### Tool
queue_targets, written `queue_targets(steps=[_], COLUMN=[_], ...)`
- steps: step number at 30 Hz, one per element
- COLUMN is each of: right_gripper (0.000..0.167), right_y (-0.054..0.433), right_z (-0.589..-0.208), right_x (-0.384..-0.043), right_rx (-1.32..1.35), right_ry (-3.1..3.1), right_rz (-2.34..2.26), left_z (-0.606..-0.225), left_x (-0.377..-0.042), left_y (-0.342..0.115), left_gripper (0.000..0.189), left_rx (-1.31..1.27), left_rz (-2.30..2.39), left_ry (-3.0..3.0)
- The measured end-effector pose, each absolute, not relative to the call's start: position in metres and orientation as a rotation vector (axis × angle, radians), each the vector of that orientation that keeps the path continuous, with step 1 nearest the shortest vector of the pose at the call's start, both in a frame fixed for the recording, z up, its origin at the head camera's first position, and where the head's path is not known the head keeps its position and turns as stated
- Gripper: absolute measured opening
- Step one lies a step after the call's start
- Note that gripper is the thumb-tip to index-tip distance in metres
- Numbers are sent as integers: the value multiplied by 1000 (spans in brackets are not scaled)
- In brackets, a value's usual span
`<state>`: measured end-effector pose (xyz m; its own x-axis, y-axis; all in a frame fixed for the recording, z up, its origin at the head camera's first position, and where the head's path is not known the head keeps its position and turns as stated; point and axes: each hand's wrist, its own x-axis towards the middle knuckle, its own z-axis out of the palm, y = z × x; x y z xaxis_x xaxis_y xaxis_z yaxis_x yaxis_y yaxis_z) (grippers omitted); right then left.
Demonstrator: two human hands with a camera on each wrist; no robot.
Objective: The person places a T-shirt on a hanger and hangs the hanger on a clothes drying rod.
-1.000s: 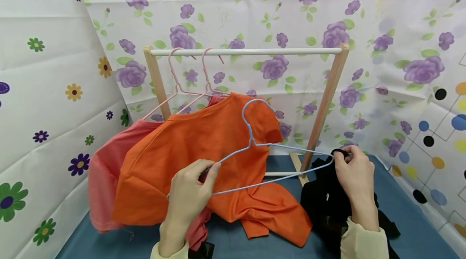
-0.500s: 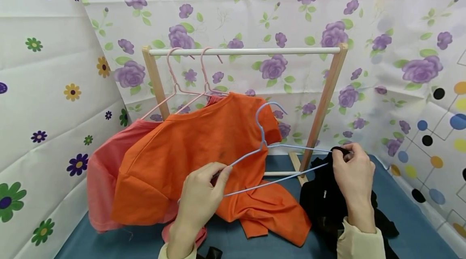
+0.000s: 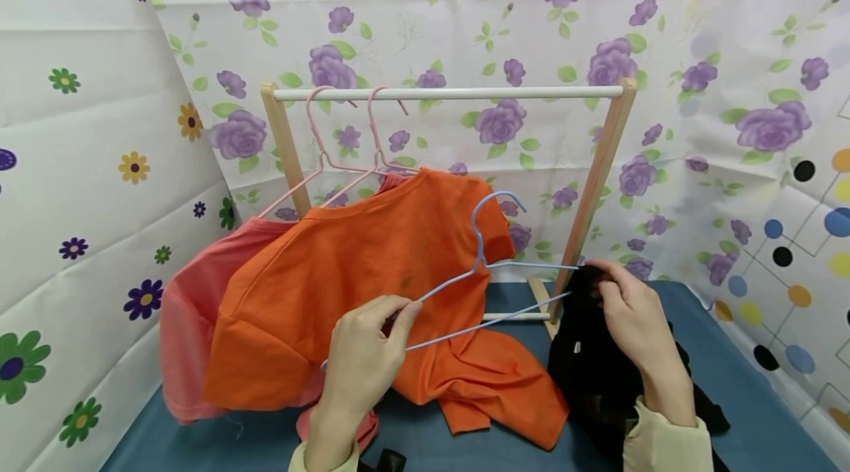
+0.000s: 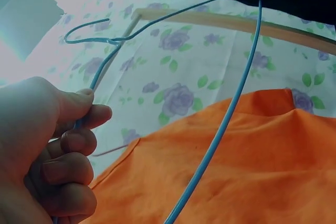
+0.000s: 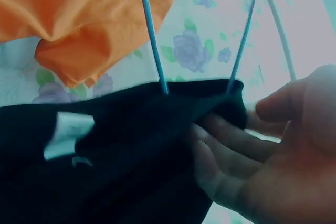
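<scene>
A light blue clothes hanger (image 3: pixel 458 276) is held at a tilt in front of an orange T-shirt, hook upward. My left hand (image 3: pixel 372 346) grips its left arm; in the left wrist view the thumb (image 4: pixel 79 103) presses on the wire over curled fingers. The hanger's right end goes into the opening of a black garment (image 3: pixel 591 354), hidden by the cloth. At that edge my right hand (image 3: pixel 634 310) holds the fabric, and the right wrist view has its fingers (image 5: pixel 231 140) against the fold. A white label (image 5: pixel 68 135) shows inside the garment.
Behind stands a rack with a white rail (image 3: pixel 451 94) and wooden posts (image 3: pixel 598 177). Two pink hangers (image 3: pixel 377 133) on it carry the orange T-shirt (image 3: pixel 345 295) and a coral-pink garment (image 3: pixel 199 317). Blue cloth (image 3: pixel 212 450) covers the table; flowered sheets surround it.
My left hand and the hanger have shifted right, and the hook has turned. My right hand has come left with the black garment's edge, which covers more of the hanger's right end.
</scene>
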<state>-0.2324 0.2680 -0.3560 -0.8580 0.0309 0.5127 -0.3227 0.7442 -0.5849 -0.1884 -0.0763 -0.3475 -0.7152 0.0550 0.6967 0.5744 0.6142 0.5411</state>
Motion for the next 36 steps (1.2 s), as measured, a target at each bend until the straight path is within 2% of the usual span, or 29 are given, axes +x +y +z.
queue_targets(steps=[6,20,36], right_gripper=[19,37,24], right_y=[285,297,269], right_z=[-367,-369,-358], right_x=[-239,-240,-234], right_rx=[477,716,711], right_ry=[-2260,-2022,-2000], right_rz=[788,864,703], left_z=[-347,-347,-352], left_x=[-189,-192,-200], left_y=[-81,-93,-96], left_gripper=[15,15,12], left_rx=[-479,-496,-508], left_rz=[-1046,-1072,-972], left_ry=[-2180,-2094,-1973])
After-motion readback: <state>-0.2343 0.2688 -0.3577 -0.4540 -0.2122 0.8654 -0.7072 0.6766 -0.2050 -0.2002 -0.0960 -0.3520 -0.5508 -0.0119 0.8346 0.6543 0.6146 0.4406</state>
